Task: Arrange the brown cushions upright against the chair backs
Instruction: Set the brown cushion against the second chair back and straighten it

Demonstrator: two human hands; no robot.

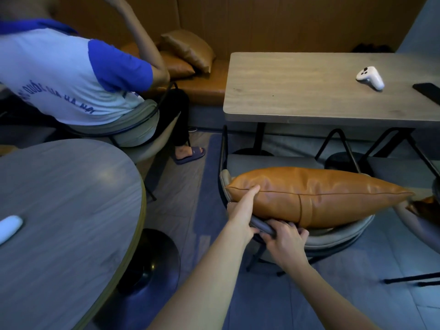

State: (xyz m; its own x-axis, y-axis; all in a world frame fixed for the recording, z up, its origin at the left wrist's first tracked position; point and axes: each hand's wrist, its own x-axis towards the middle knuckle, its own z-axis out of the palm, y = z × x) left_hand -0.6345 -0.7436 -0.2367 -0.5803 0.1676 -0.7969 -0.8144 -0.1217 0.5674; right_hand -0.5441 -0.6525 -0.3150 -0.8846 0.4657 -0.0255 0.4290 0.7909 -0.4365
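A brown leather cushion (316, 195) stands on edge along the curved back of a grey chair (333, 236) in front of me. My left hand (240, 215) grips the chair's back rim near the cushion's left corner, thumb pressed on the leather. My right hand (284, 239) is closed on the same rim just under the cushion's seam. Two more brown cushions (188, 50) lie slumped on the bench at the back. A sliver of another brown cushion (426, 206) shows on a chair at the right edge.
A rectangular wooden table (309, 91) behind the chair carries a white controller (370, 77) and a dark phone (428, 91). A round table (59, 198) stands at the left. A person in a white and blue shirt (66, 75) sits on another chair at the left.
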